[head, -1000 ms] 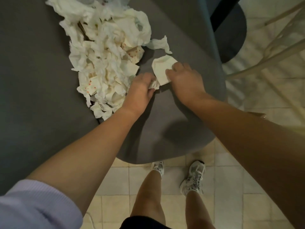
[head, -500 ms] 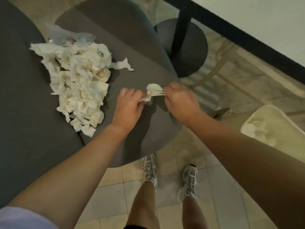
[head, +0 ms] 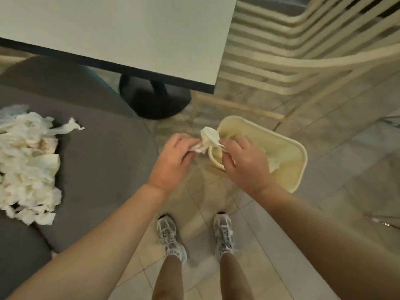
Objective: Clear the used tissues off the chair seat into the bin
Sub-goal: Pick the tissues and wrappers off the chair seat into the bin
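The left hand (head: 173,158) and right hand (head: 242,161) both pinch one tissue (head: 207,138) at the bin (head: 299,169) rim's 9 o'clock edge. Early release risks a floor drop. The pile (head: 28,163) remains on the chair seat (head: 104,169).

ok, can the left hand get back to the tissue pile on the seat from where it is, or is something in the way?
Probably yes. The left hand grips one end of a tissue by the bin; the pile lies further left on the chair seat, with only bare seat between. It must drop the tissue first.
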Motion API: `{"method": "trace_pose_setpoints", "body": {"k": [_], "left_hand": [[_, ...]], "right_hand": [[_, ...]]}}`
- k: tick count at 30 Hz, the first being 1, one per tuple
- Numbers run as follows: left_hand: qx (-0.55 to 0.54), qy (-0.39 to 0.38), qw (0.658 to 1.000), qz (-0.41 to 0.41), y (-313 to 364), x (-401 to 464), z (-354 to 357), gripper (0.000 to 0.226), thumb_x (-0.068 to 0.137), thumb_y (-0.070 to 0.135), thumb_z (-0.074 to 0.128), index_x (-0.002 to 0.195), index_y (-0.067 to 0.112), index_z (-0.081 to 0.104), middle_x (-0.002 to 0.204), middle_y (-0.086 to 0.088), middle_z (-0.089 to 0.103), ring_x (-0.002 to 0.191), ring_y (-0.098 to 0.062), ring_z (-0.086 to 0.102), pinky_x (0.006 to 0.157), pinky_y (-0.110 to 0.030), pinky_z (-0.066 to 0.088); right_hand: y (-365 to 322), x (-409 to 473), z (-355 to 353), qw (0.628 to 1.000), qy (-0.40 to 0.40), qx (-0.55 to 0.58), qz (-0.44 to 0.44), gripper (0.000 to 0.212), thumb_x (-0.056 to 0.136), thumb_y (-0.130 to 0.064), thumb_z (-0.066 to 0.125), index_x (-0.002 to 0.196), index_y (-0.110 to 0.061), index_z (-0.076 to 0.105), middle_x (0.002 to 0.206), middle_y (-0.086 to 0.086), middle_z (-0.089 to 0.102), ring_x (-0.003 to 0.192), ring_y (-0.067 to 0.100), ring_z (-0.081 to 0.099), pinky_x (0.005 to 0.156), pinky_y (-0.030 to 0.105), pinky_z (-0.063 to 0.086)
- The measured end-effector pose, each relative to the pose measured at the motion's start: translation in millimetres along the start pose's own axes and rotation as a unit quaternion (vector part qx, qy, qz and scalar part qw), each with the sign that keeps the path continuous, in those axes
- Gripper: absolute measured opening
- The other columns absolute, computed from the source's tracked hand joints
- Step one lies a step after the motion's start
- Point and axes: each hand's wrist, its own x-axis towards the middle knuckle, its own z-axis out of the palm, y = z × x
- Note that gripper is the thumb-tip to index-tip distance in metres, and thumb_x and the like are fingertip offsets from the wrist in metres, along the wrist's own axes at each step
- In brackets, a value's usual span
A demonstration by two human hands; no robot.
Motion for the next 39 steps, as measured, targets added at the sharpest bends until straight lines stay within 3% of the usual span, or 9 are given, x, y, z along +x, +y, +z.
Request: {"method": "trace_pose_setpoints", "body": {"k": [4,6,11,14,19,28,30,34,39], "left_hand": [[-0.017,-0.063,0.998,0.008,34.5,20.1,44.2,0.029,0.081,0.001,0.064,0.11,0.006,0.059,0.105,0.0,0.048,0.096,-0.01,0.048,0.085,-0.025,0.045],[-0.011,-0.081,0.997,0.004,45.9,28.4,61.6,0.029,0.081,0.0,0.062,0.109,0.007,0.06,0.109,-0.005,0.05,0.101,-0.014,0.048,0.089,-0.029,0.044],[-0.021,-0.178,0.984,-0.02,57.6,39.9,94.2,0.036,0.08,-0.004,0.062,0.113,0.011,0.061,0.132,-0.01,0.045,0.126,-0.021,0.041,0.104,-0.025,0.033],[-0.02,-0.208,0.977,-0.052,56.8,37.8,99.2,0.034,0.081,0.006,0.066,0.113,0.017,0.062,0.135,-0.003,0.044,0.128,-0.017,0.038,0.107,-0.037,0.035],[0.016,-0.159,0.985,-0.071,57.3,31.3,88.3,0.013,0.087,0.015,0.062,0.098,0.015,0.068,0.122,-0.001,0.052,0.118,-0.016,0.043,0.102,-0.03,0.033],[0.059,-0.058,0.982,-0.172,13.8,-28.5,16.6,0.018,0.088,0.024,0.057,0.093,0.013,0.07,0.109,-0.004,0.058,0.105,-0.018,0.051,0.095,-0.029,0.037],[0.069,-0.023,0.977,-0.199,-2.5,-43.5,-7.9,0.019,0.085,0.022,0.056,0.092,0.011,0.07,0.106,-0.006,0.06,0.101,-0.019,0.052,0.092,-0.021,0.033],[0.099,0.042,0.964,-0.242,-38.2,-78.6,-51.1,0.017,0.082,0.015,0.057,0.094,0.01,0.069,0.102,-0.008,0.061,0.097,-0.024,0.052,0.088,-0.015,0.028],[0.123,0.118,0.932,-0.32,-96.6,-128.8,-97.8,0.022,0.081,0.013,0.056,0.1,0.012,0.067,0.106,-0.007,0.06,0.103,-0.025,0.049,0.091,-0.019,0.028]], "right_hand": [[53.1,-35.1,-28.6,0.996,-0.012,-0.016,0.09,0.029,0.075,-0.008,0.044,0.088,0.0,0.068,0.077,0.014,0.064,0.069,0.033,0.062,0.05,0.029,0.05],[70.9,-47.1,-37.7,0.991,-0.036,-0.031,0.125,0.028,0.073,-0.007,0.042,0.084,0.001,0.067,0.075,0.014,0.063,0.068,0.034,0.062,0.05,0.028,0.049],[96.6,-65.4,-48.8,0.974,-0.11,-0.095,0.173,0.041,0.08,-0.036,0.045,0.099,-0.007,0.067,0.09,0.009,0.069,0.082,0.033,0.064,0.067,0.038,0.052],[101.3,-66.6,-51.1,0.974,-0.107,-0.093,0.175,0.038,0.082,-0.032,0.043,0.099,-0.009,0.067,0.09,0.008,0.07,0.081,0.032,0.065,0.067,0.038,0.051],[98.4,-57.5,-43.7,0.981,-0.114,-0.054,0.145,0.033,0.082,-0.024,0.042,0.096,-0.009,0.067,0.087,0.008,0.068,0.077,0.032,0.063,0.065,0.04,0.053],[19.1,-11.4,-4.3,0.977,-0.209,-0.029,0.024,0.033,0.079,-0.02,0.039,0.091,-0.009,0.068,0.084,0.009,0.067,0.075,0.032,0.062,0.061,0.036,0.052],[-10.2,4.0,7.9,0.974,-0.228,-0.01,0.001,0.026,0.082,-0.017,0.045,0.091,-0.007,0.067,0.088,0.011,0.067,0.08,0.033,0.062,0.066,0.039,0.052],[-67.1,28.9,43.7,0.952,-0.298,0.038,-0.055,0.03,0.09,-0.016,0.049,0.119,-0.011,0.057,0.117,0.012,0.057,0.11,0.032,0.05,0.089,0.043,0.046],[-148.5,52.6,100.2,0.92,-0.372,0.08,-0.093,0.045,0.093,-0.018,0.046,0.137,-0.017,0.04,0.129,0.008,0.046,0.121,0.028,0.041,0.097,0.044,0.043]]}}
